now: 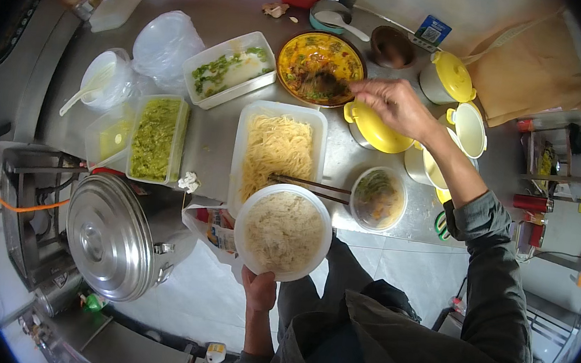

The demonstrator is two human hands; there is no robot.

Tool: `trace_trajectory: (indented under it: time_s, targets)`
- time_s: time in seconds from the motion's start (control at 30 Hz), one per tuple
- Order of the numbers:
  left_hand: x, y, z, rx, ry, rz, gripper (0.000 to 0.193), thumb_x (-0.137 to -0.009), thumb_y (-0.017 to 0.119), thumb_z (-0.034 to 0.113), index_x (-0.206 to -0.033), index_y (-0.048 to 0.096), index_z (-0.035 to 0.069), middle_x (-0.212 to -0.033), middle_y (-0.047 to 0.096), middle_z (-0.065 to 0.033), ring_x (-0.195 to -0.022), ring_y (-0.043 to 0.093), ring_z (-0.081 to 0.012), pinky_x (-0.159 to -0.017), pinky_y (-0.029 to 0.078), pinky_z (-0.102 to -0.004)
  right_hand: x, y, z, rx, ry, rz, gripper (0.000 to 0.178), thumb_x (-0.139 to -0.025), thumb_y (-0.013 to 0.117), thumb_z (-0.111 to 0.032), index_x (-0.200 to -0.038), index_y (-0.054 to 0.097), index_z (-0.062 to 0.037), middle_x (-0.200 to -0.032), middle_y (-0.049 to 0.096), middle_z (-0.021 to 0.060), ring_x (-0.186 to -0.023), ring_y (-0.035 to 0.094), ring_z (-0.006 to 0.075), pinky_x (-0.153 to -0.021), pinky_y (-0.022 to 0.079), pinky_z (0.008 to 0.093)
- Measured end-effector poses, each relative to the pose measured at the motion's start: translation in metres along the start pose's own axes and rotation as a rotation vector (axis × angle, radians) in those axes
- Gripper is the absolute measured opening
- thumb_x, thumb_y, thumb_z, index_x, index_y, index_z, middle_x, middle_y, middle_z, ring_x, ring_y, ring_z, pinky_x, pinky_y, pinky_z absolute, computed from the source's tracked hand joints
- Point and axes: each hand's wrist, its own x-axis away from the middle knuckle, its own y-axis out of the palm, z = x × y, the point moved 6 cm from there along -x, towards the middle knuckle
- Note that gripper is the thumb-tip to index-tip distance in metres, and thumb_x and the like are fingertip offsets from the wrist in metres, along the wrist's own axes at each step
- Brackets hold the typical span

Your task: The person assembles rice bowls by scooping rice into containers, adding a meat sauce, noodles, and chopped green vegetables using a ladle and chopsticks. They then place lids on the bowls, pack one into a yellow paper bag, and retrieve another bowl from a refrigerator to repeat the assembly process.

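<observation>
My left hand (259, 290) grips the rim of a round white bowl of rice (284, 231), thumb over the near edge, held above the counter's front edge. My right hand (394, 104) is closed at the right rim of a bowl with an orange-yellow inside (303, 50). A dark, motion-smeared shape lies by its fingertips in that bowl; what the fingers hold cannot be made out. Between the hands stands a white tub of shredded pale yellow strips (280, 145), with dark chopsticks (315, 184) lying across its near right edge and reaching toward a round clear container of mixed food (378, 198).
Left are a tub of chopped green food (157, 137), a tub with green pieces (228, 70) and a large lidded steel pot (111, 238). Right are yellow-lidded pots (379, 128), open pale cups (468, 129) and green-handled scissors (442, 225). A dark brown bowl (392, 48) sits behind.
</observation>
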Motion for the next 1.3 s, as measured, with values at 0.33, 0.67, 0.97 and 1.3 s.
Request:
trace_trajectory:
  time_s: [0.33, 0.67, 0.97, 1.3]
  targets:
    - [-0.019, -0.006, 0.016, 0.199, -0.015, -0.014, 0.088, -0.068, 0.059, 0.005, -0.151, 0.029, -0.001, -0.143, 0.049, -0.0172, -0.131, 0.051, -0.0328, -0.110, 0.044, -0.0454, 0.002, 0.030, 0.013, 0.249, 0.276, 0.164, 0.025, -0.096, 0.059, -0.014, -0.111, 0.067, 0.0047, -0.096, 0.070, 0.0257, -0.079, 0.069, 0.0382, -0.073, 0.057, 0.0420]
    - [-0.052, -0.010, 0.052, 0.110, 0.067, 0.022, 0.088, -0.069, 0.059, 0.002, -0.152, 0.029, 0.003, -0.145, 0.048, -0.0171, -0.133, 0.050, -0.0334, -0.111, 0.043, -0.0477, -0.001, 0.016, 0.034, 0.011, 0.184, 0.343, 0.026, -0.099, 0.061, -0.015, -0.117, 0.067, 0.0034, -0.109, 0.072, 0.0211, -0.096, 0.072, 0.0304, -0.084, 0.057, 0.0337]
    - [-0.055, -0.015, 0.052, 0.153, 0.050, 0.034, 0.086, -0.070, 0.058, 0.002, -0.152, 0.031, 0.002, -0.145, 0.048, -0.0174, -0.132, 0.050, -0.0344, -0.111, 0.043, -0.0473, 0.006, 0.009, 0.046, -0.041, 0.127, 0.390, 0.025, -0.097, 0.062, -0.016, -0.114, 0.069, 0.0012, -0.101, 0.071, 0.0230, -0.086, 0.072, 0.0379, -0.076, 0.057, 0.0389]
    - [-0.072, -0.003, 0.060, 0.149, 0.103, 0.027, 0.080, -0.073, 0.059, 0.004, -0.149, 0.034, 0.000, -0.144, 0.050, -0.0178, -0.132, 0.051, -0.0334, -0.109, 0.044, -0.0470, -0.003, 0.067, 0.091, -1.003, 0.830, 0.725, 0.026, -0.102, 0.046, -0.010, -0.102, 0.055, 0.0138, -0.094, 0.067, 0.0222, -0.086, 0.072, 0.0301, -0.070, 0.062, 0.0334]
